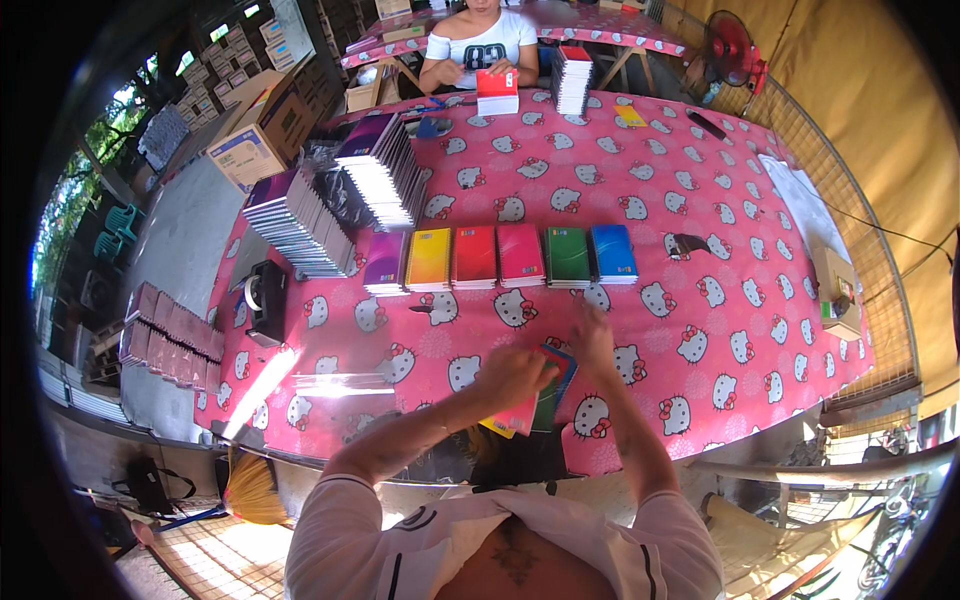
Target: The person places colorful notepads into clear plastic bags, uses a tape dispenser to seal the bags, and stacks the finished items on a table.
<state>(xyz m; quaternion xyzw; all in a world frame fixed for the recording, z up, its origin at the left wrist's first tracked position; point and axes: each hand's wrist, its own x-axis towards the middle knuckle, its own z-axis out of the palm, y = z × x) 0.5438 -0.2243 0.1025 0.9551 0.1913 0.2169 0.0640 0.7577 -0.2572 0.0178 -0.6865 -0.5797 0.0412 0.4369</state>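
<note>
- Notebooks (545, 408) fanned near front edge of table (655, 435); could slip off if grip loosens.
- Left hand (515, 378): fingers curled, pinching them.
- Right hand (593, 340): beside them, blurred; finger state cannot be told.

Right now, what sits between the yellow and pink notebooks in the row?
In the head view, a red notebook lies between the yellow notebook and pink notebook.

left hand (515, 377) loosely curled

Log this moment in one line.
left hand: holding fanned notebooks | right hand: blurred, near them, grip unclear | beyond: row of coloured notebooks
</note>
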